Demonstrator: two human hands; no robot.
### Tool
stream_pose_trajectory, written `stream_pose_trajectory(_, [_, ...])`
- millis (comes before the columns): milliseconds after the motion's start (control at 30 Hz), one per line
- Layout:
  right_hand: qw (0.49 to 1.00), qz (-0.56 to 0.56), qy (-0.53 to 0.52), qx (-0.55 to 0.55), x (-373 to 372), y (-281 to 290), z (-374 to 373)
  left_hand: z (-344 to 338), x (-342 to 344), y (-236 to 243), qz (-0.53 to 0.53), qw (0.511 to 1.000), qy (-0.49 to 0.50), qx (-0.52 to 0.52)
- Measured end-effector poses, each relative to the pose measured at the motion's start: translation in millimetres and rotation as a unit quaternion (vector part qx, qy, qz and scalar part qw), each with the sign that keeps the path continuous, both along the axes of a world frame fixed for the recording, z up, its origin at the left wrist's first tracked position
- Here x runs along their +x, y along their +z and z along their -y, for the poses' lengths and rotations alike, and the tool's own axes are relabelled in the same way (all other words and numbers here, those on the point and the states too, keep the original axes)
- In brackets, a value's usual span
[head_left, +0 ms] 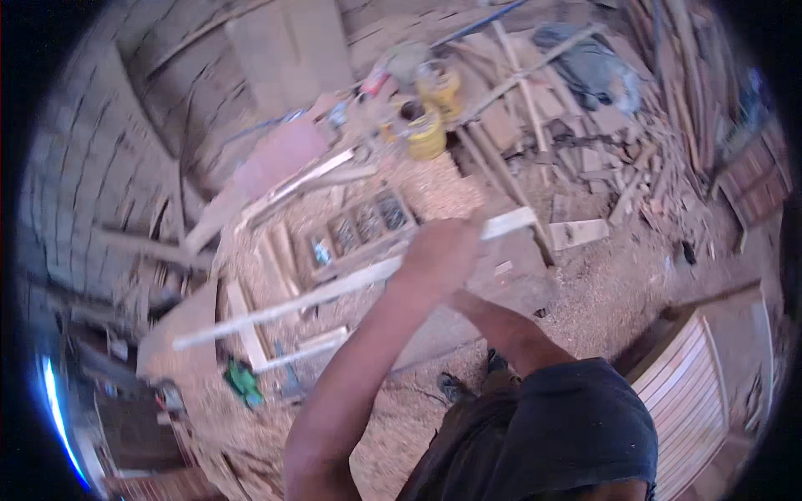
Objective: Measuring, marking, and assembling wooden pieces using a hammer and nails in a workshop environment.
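Note:
A long pale wooden strip [334, 288] runs slantwise over the workbench [510, 292], from the lower left up to the right. My left hand [439, 255] is closed around it near its right part, with the fingers blurred. My right forearm [510, 330] reaches in from the right, and its hand is hidden behind my left hand and wrist, so its fingers do not show. Just beyond the strip lies a divided wooden box [363, 230] with dark small pieces, perhaps nails or screws, in its compartments.
Yellow containers [426, 138] stand at the back beside wood shavings [434, 188]. A green object [242, 382] lies at the bench's left front. Scrap wood [597, 163] is heaped at the far right. A slatted wooden panel [685, 401] leans at the near right.

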State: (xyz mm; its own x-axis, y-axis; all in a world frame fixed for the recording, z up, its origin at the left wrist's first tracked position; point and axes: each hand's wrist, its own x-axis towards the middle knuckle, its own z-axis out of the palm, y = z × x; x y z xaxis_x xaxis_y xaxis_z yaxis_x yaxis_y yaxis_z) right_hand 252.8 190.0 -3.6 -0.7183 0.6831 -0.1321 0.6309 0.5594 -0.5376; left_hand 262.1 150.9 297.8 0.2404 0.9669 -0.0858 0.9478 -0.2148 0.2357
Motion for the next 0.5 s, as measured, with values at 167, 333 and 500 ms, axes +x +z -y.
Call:
stream_pose_trajectory(167, [0.998, -0.023, 0.046, 0.030, -2.7, 17.1, 31.8, -26.4, -17.8, 10.2, -0.030, 0.999, 0.023, -0.034])
stream_pose_trajectory(333, [0.939, -0.283, 0.113, 0.158, 46.5, 41.7, 72.4, -43.0, -26.8, 15.2, -0.050, 0.998, 0.008, -0.048])
stream_pose_trajectory(500, [0.870, -0.453, 0.186, 0.066, 115.7, 67.1, 112.2, -52.8, -34.7, 14.8, -0.083, 0.994, -0.006, -0.072])
